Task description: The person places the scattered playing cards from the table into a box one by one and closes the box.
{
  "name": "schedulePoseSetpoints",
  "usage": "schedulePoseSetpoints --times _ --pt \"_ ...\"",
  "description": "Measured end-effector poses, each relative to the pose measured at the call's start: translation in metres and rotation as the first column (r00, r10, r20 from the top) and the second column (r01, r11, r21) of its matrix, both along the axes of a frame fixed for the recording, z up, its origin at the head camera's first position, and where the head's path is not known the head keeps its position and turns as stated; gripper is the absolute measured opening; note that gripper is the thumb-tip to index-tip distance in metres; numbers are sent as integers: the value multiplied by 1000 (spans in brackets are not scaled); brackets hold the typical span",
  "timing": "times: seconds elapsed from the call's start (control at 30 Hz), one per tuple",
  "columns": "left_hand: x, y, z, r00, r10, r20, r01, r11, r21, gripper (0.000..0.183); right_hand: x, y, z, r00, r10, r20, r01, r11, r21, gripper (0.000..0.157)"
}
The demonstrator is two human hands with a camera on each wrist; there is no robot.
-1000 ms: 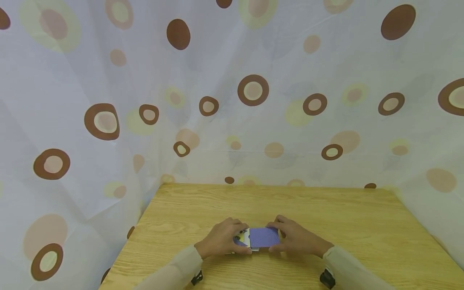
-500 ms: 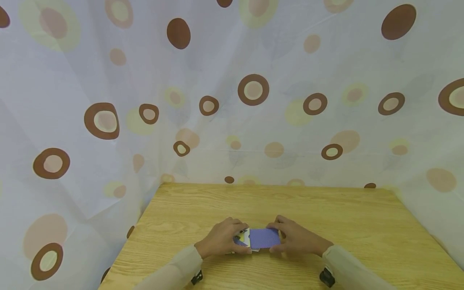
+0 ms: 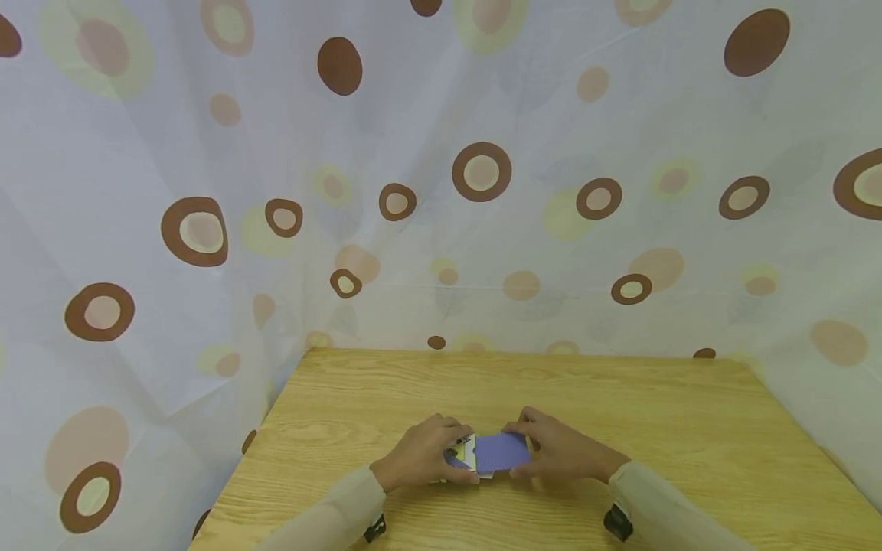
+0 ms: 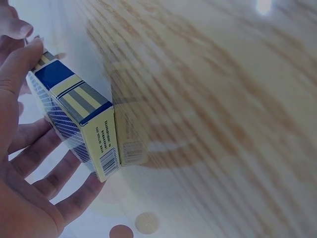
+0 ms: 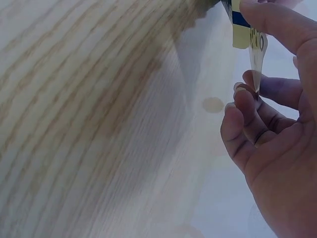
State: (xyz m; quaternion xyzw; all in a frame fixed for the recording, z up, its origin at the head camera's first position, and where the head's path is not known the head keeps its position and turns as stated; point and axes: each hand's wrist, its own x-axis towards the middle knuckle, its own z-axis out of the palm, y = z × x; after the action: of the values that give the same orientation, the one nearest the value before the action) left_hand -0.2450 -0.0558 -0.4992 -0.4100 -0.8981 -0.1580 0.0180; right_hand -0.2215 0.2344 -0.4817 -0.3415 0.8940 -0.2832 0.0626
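My left hand (image 3: 423, 455) grips a playing-card box (image 3: 463, 450) lying on the table. In the left wrist view the box (image 4: 74, 106) shows blue and cream stripes and a barcode end, with the thumb on one side and the fingers (image 4: 81, 196) on the other. Blue-backed playing cards (image 3: 501, 451) extend from the box's right end. My right hand (image 3: 561, 451) pinches them by their long edges. The right wrist view catches the cards (image 5: 257, 54) nearly edge-on, between the thumb and fingers of the right hand (image 5: 282, 153). How many cards there are is hidden.
The wooden table (image 3: 620, 390) reaches back to a white curtain (image 3: 537, 229) with brown and yellow dots, which also hangs at both sides. Dark straps with small devices (image 3: 618, 523) sit at both wrists.
My right hand has shifted slightly left and up, and the blue cards now tilt a little, their right end higher. The left hand and the box stay in place.
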Motion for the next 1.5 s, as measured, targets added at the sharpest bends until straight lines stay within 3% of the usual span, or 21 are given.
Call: schedulePoseSetpoints --times 0.43,0.8,1.0,1.2,1.5 --pt "1 0 0 1000 7 19 -7 1000 -8 78 -2 -21 -3 999 -37 34 37 999 10 74" --pt "-2 2 -3 999 8 36 -8 1000 1 80 0 -37 0 999 -41 25 40 999 33 67" --pt "-3 3 -3 1000 4 30 -4 1000 2 80 -2 -39 -4 1000 -25 -10 26 999 33 75" --pt "-4 2 -2 1000 2 20 -2 1000 -2 81 -4 -33 -5 999 -37 29 36 999 27 87" --pt "-5 3 -4 1000 6 16 -6 1000 -6 82 -3 -18 -2 999 -23 29 22 1000 18 64"
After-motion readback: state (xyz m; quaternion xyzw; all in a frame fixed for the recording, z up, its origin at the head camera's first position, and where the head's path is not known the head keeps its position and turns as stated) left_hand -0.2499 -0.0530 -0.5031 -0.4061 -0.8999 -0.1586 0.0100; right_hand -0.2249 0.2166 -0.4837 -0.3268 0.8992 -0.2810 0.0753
